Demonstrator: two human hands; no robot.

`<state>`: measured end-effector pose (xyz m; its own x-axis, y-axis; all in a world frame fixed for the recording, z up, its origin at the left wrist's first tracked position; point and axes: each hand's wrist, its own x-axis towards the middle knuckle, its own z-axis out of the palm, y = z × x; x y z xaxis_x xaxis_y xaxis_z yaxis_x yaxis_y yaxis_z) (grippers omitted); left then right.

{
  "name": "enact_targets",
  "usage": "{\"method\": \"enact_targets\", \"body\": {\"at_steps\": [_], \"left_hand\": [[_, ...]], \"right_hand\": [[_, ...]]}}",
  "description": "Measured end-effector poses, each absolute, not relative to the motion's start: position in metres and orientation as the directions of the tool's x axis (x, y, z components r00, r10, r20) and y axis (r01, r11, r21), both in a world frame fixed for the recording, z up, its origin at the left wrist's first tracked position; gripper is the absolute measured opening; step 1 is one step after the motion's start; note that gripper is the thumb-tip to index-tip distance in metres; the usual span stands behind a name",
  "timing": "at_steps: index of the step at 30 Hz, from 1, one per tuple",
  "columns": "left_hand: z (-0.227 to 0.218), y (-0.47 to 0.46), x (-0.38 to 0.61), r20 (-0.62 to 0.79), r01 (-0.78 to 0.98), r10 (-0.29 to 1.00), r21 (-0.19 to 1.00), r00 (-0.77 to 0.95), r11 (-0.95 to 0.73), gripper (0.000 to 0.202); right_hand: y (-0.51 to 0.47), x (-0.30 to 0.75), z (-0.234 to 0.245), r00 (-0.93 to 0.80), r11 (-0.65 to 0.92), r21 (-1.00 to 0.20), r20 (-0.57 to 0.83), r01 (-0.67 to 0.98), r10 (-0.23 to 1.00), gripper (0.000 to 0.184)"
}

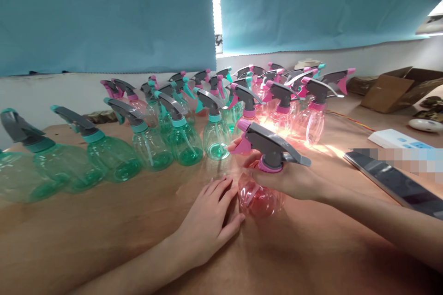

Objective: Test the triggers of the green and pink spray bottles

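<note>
A clear pink spray bottle (pixel 259 200) with a grey and pink trigger head stands nearest to me, its nozzle pointing left. My right hand (pixel 287 179) is wrapped round its neck from the right, just under the pink collar; part of the fingers is hidden behind the bottle. My left hand (pixel 211 216) lies flat on the tabletop just left of that bottle, fingers stretched out and holding nothing. Beyond my hands stand a green spray bottle (pixel 187 145), a pale green spray bottle (pixel 216 136) and another pink spray bottle (pixel 311 122).
More green and pink spray bottles crowd the back and left of the wooden table (pixel 121 239). On the right lie a phone (pixel 391 179), a white power strip (pixel 398 140), a white mouse (pixel 425 125) and an open cardboard box (pixel 387 92). Blue blinds (pixel 104 18) hang behind.
</note>
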<state>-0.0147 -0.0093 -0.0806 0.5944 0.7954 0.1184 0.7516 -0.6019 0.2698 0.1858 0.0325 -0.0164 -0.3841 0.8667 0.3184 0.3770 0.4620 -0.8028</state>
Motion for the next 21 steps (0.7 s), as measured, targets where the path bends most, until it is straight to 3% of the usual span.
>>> {"method": "enact_targets", "body": {"at_steps": [6,11,17,21], "left_hand": [[-0.0807,-0.0097,-0.0146,0.105,0.759,0.796,0.249,0.596,-0.601,0.043],[-0.0816,-0.0097,-0.0147,0.102,0.758,0.794,0.245,0.599,-0.604,0.044],[-0.0819,-0.0095,-0.015,0.113,0.755,0.794,0.255,0.597,-0.604,0.043],[-0.0812,-0.0094,-0.0144,0.108,0.758,0.797,0.256,0.594,-0.6,0.043]], "right_hand": [[0.0335,0.1888,-0.0165,-0.416,0.519,-0.758,0.356,0.396,0.837,0.009],[0.0339,0.1883,-0.0172,-0.398,0.594,-0.747,0.468,0.299,0.789,0.003],[0.0333,0.1879,-0.017,-0.365,0.496,-0.785,0.368,0.372,0.855,0.004],[0.0319,0.1871,-0.0164,-0.373,0.432,-0.854,0.315,0.29,0.873,0.009]]}}
